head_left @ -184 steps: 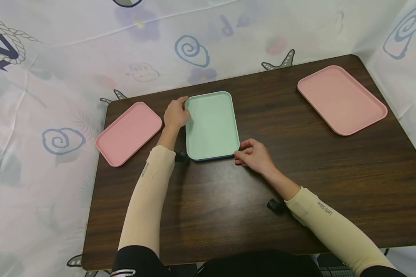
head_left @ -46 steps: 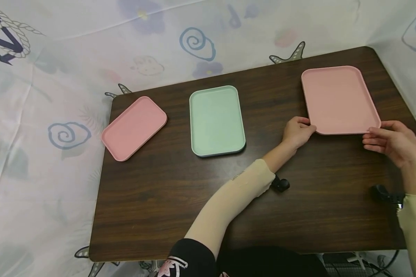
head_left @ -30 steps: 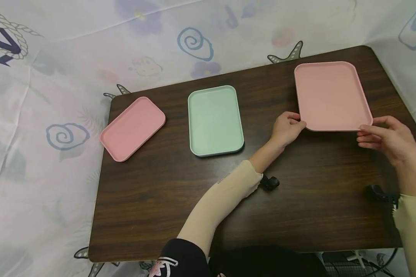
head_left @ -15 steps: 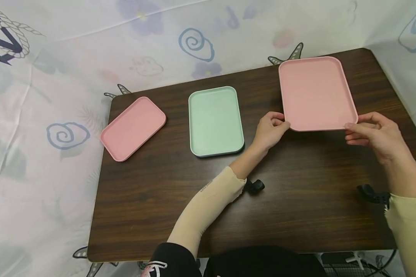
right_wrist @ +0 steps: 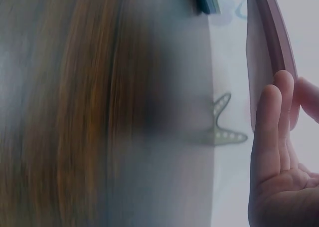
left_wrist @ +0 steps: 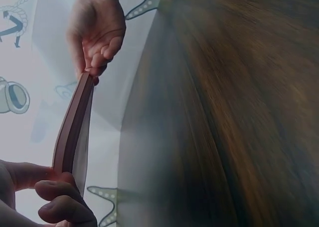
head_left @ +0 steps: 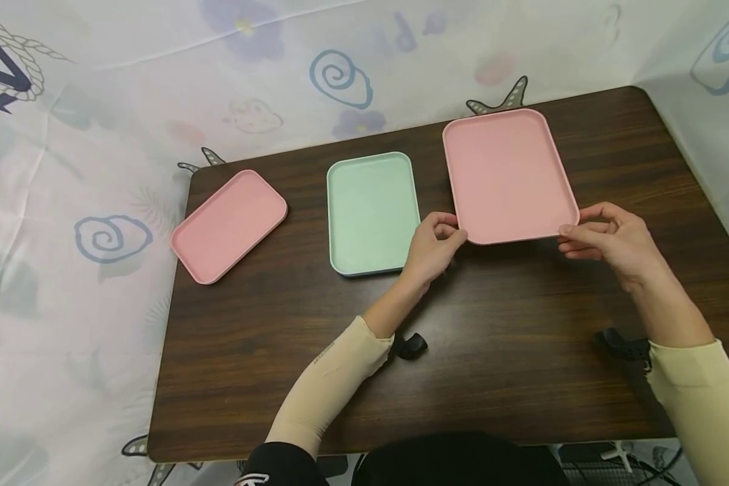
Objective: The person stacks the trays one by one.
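Note:
A large pink tray (head_left: 510, 175) is held above the table by its two near corners. My left hand (head_left: 433, 248) pinches the near left corner between thumb and fingers. At the near right corner, my right hand (head_left: 616, 243) pinches the rim, thumb on top and fingers below. Both wrist views show the tray edge-on and raised off the tabletop. Just left of it lies a mint-green tray (head_left: 372, 212), its near right corner hidden behind my left hand. A dark edge shows beneath the green tray. Farther left lies a smaller pink tray (head_left: 229, 227), turned at an angle.
The dark wooden table (head_left: 267, 364) meets a patterned white cloth (head_left: 127, 135) at its back and left sides. A black wrist-camera mount (head_left: 412, 346) hangs below my left wrist, another (head_left: 622, 344) below my right. Cables (head_left: 662, 466) show past the table's front edge.
Earlier both hands were at the green tray. Since then they have taken the large pink tray by its near corners, lifted it and carried it left, beside the green tray.

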A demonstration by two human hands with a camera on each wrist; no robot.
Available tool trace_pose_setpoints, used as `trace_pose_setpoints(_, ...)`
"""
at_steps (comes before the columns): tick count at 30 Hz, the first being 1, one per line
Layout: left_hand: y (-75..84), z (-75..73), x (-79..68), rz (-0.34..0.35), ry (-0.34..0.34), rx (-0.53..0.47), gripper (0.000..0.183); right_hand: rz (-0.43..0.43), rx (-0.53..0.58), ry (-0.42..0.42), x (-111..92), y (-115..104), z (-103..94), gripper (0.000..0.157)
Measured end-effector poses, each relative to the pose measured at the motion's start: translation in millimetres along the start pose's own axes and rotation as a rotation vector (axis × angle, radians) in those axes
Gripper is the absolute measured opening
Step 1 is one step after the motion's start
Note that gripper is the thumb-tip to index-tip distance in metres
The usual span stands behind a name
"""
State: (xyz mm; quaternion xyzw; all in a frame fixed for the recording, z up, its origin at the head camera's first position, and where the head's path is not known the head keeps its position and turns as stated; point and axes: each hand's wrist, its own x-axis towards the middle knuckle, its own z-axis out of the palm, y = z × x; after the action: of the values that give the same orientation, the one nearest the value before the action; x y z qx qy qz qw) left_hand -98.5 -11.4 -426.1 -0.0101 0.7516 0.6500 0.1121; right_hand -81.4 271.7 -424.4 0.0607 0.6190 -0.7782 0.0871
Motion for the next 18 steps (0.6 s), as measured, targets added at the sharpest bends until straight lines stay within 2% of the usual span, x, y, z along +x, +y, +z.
trace_pose_setpoints(11, -10.5, -40.0, -17.5, -0.018, 0.001, -0.005, 0.026, 0.029, -0.094, -0.047, 4, 5, 36.6, 0.029)
trace_pose_setpoints(18, -15.9, -65.4, -27.2, -0.026, 0.032, -0.04, 0.028, 0.017, -0.064, -0.129, 10, 12, 59.0, 0.028)
